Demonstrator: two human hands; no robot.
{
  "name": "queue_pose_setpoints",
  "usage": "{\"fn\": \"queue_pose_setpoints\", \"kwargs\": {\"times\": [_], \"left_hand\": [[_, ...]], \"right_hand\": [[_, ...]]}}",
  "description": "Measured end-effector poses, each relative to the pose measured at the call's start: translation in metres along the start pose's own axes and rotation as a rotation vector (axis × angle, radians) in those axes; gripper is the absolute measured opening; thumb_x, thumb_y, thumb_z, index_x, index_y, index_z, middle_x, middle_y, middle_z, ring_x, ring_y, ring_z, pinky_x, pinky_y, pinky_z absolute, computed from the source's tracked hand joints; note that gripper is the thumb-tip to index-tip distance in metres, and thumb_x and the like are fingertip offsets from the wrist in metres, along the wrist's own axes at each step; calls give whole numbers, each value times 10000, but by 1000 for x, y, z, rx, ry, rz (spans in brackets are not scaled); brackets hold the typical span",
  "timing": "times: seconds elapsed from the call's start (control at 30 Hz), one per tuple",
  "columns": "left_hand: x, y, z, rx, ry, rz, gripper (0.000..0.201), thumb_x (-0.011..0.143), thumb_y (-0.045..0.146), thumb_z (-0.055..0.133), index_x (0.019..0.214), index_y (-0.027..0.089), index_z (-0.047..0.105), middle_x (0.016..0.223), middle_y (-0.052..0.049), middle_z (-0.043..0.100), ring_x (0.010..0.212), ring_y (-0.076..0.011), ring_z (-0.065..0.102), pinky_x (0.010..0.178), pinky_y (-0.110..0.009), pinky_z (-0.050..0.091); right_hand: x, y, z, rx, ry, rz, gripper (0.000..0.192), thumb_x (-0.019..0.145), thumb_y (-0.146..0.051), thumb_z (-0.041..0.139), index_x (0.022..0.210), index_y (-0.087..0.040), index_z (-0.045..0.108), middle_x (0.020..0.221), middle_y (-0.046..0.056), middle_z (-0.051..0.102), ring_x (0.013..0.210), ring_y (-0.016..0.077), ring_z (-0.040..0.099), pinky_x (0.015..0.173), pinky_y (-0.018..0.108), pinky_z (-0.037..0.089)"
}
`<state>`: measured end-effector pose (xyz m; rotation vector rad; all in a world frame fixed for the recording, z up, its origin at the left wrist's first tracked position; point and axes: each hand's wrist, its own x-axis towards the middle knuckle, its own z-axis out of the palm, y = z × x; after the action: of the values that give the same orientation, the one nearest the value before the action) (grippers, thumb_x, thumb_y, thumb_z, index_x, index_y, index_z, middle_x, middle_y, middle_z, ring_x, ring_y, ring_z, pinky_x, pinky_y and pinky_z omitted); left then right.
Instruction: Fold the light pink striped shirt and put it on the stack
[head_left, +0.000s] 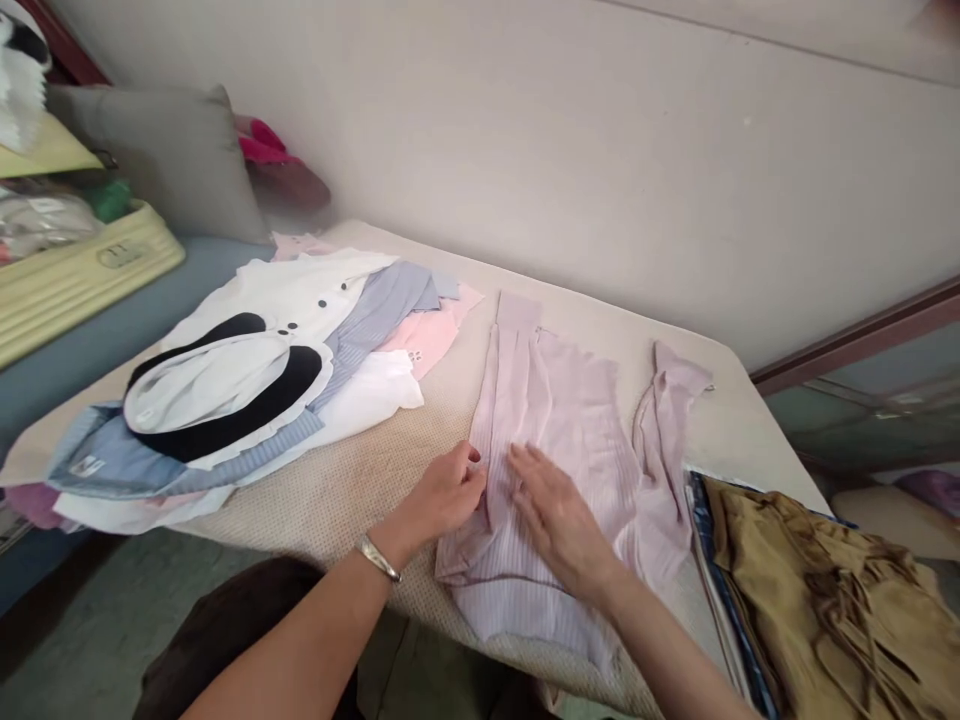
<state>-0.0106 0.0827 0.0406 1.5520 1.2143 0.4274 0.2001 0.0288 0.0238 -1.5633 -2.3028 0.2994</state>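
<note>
A pale lilac long-sleeved shirt (577,400) lies spread on the padded table, its fine pleats running lengthwise. One sleeve is folded in along its left side, with the cuff (519,312) pointing at the wall. The other sleeve (664,420) lies crumpled out to the right. At the shirt's left edge, my left hand (450,487) has thumb and fingers closed together on the fabric. My right hand (559,520) rests flat on the front of the shirt, fingers stretched out, holding nothing.
A pile of white, blue-striped and pink clothes (300,330) covers the table's left part. Folded olive-brown trousers (825,590) top a stack at the right. A grey cushion (161,160) and a yellow plastic basket (82,280) stand at the far left. The wall (525,150) borders the back.
</note>
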Motion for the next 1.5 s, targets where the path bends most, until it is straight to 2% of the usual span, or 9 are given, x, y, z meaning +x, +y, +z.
{"fn": "queue_pose_setpoints", "kwargs": {"times": [0.1, 0.3, 0.53, 0.73, 0.9, 1.03, 1.13, 1.27, 1.5], "left_hand": [[-1, -6, -2, -60, -122, -96, 197, 881, 287, 483, 1036, 185, 551, 779, -60, 734, 705, -206, 708, 647, -289, 523], [-2, -10, -16, -224, -277, -221, 166, 807, 232, 504, 970, 202, 519, 692, -35, 714, 667, -226, 729, 627, -314, 562], [-2, -11, -19, 10, -339, -194, 62, 753, 213, 488, 790, 216, 537, 652, -19, 676, 574, -205, 688, 543, -285, 506], [4, -7, -14, 66, -52, -11, 113, 883, 227, 414, 812, 220, 502, 686, 3, 662, 590, -158, 660, 572, -255, 480], [10, -3, 1, 429, 267, 217, 152, 926, 176, 415, 943, 217, 560, 844, -32, 693, 785, -180, 680, 762, -298, 502], [8, -10, 18, 619, 355, 410, 258, 971, 189, 378, 1119, 232, 585, 1154, -80, 680, 1076, -222, 655, 934, -364, 519], [10, -16, 24, 679, 361, 522, 310, 1000, 212, 353, 1215, 236, 575, 1329, -89, 623, 1255, -218, 582, 1068, -394, 484], [48, 0, 18, 815, 302, 515, 354, 1027, 253, 317, 1275, 178, 558, 1418, -133, 577, 1354, -224, 517, 1144, -413, 428], [198, 57, 25, 1027, 154, 434, 577, 1040, 423, 313, 1499, 81, 381, 1643, -226, 286, 1543, -340, 218, 1234, -553, 190]], "right_hand": [[-35, -27, 15, -28, -56, -81, 469, 1041, -230, 413, 1507, -196, 454, 1560, 127, 465, 1480, 275, 369, 1175, 573, 362], [-39, -46, 16, -34, -6, -163, 454, 993, -187, 479, 1441, -121, 514, 1486, 182, 533, 1408, 288, 460, 1182, 564, 358], [-44, -69, 19, 27, -96, -250, 458, 975, -219, 513, 1416, -99, 534, 1480, 181, 538, 1386, 292, 478, 1170, 496, 403], [-50, -74, 22, 36, -122, -203, 589, 984, -447, 566, 1454, -98, 507, 1514, 175, 504, 1407, 309, 450, 1178, 446, 401], [-56, -65, 45, -27, -98, -282, 742, 953, -555, 568, 1517, -91, 436, 1552, 189, 456, 1431, 341, 413, 1164, 459, 394], [-53, -59, 68, -80, -23, -318, 789, 890, -633, 616, 1429, -65, 525, 1423, 223, 580, 1292, 344, 555, 1044, 435, 488], [-48, -55, 69, -81, 78, -298, 805, 886, -638, 617, 1454, -81, 494, 1449, 196, 566, 1349, 331, 505, 1113, 443, 435], [-47, -48, 77, -208, 216, -255, 708, 949, -567, 564, 1457, -79, 497, 1495, 187, 527, 1402, 337, 456, 1105, 464, 441], [-40, -32, 154, -511, 673, -214, 341, 991, -429, 546, 1212, -217, 697, 1330, 55, 684, 1198, 260, 659, 973, 416, 560]]}}
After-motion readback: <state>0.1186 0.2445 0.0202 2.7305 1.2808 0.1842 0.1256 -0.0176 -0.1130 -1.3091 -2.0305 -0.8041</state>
